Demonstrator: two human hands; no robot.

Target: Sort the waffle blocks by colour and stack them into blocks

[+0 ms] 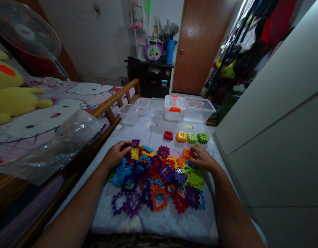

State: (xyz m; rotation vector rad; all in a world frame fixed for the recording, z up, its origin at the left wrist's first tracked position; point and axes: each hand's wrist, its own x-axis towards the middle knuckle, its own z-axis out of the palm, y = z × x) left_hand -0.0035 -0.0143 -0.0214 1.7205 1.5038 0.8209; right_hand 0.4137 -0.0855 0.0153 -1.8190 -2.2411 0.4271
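Note:
A heap of colourful toothed plastic building pieces (151, 172) lies on the cloth in front of me, in purple, blue, orange, red, yellow and green. At its far left edge rests my left hand (118, 154), thumb and forefinger apart, close beside a small purple piece (135, 143). On the far right side, my right hand (202, 157) has its bent fingers closed at the edge of an orange building piece (186, 153); the fingertips are partly hidden. Beyond the heap stand assembled cubes in a row: red (168, 135), yellow-orange (181, 136), light green (192, 138) and darker green (203, 138).
Clear plastic boxes (129, 115) line the far end, among them a lidded box with orange clips (174, 108). A wooden bed rail (107, 106) runs along the left, with a clear plastic bag (58, 148) over it. A white cabinet (275, 137) borders the right.

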